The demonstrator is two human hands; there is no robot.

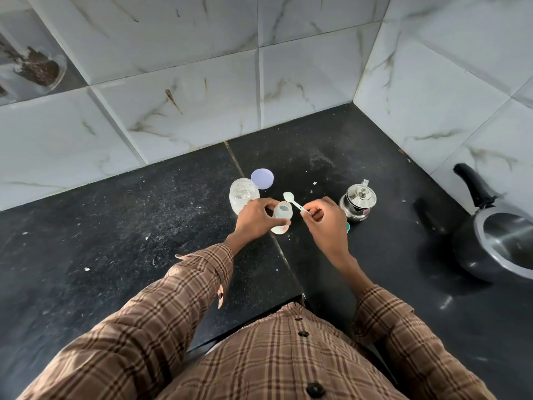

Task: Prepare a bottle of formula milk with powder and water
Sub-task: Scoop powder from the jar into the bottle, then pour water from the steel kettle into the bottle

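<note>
A small translucent baby bottle (282,216) stands uncapped on the black counter (144,226), and my left hand (255,219) grips its side. My right hand (324,219) pinches the handle of a white plastic spoon (291,199), whose bowl hovers just above and behind the bottle's mouth. An open clear jar of white powder (242,197) stands right behind my left hand. Its pale lilac lid (262,178) lies flat beside the jar. A teal piece (348,227) peeks out from under my right hand; most of it is hidden.
A small steel kettle with a lid (359,202) stands just right of my right hand. A dark pressure cooker with a black handle (496,241) sits at the far right. Marble-tiled walls (202,96) close the counter at the back and right. The counter's front edge is by my shirt.
</note>
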